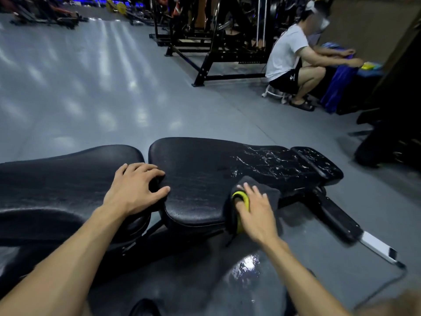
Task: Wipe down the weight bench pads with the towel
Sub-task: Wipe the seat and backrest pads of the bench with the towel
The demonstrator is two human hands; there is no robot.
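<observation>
A dark grey towel with yellow trim (257,192) was pressed by the flat right hand (256,213) against the cracked black vinyl bench pad (205,179), while the spread left hand (134,188) was rested at the pad gap.

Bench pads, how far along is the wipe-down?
Nothing looks clearly finished. In hand: the right hand presses the dark towel on the near edge of the middle pad, while the left hand braces across the gap. Left: white streaks on that pad and the end pad.
</observation>
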